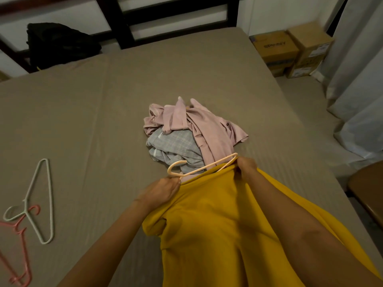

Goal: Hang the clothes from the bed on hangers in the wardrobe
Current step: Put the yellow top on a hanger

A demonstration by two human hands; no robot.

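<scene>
1. Far left on the bed (103, 121), near side: pink hanger (18, 255) lay flat, partly cut off by the frame edge.
2. Just right of it: pale hanger (41, 204) lay flat, with its hook crossing the pink hanger's hook. Both were well apart from the hands.
3. Back left, by the headboard (124, 27): black bundle (60, 44) sat at the bed's far corner. Couldn't tell if it was a bag or clothing.
4. Centre-left: left hand (163, 191) was clamped on the peach hanger (207, 166) at the base of its hook, right at the collar of the yellow shirt (217, 235).
5. Centre: peach hanger was tilted with its hook pointing left. One arm was exposed and ran up to the right; the rest was under fabric.
6. Centre, beyond the hands: clothes were piled on the bed, with a pink shirt (199, 125) on top and a grey checked garment (174, 146) under it. The hanger's hook overlapped the pile's near edge in view; couldn't tell if they touched.
7. Centre to lower right: yellow shirt was held up over the bed's near side, with its neck opening around the hanger. Its body draped back toward the camera, under the right forearm.
8. Right of centre: right hand (246, 168) was gripping the yellow shirt's shoulder fabric at the hanger's right end, fingers curled into the cloth.
9. Far right, off the bed: cardboard boxes (290, 50) stood on the floor by the wall, with a pale curtain (356, 79) beside them.
</scene>
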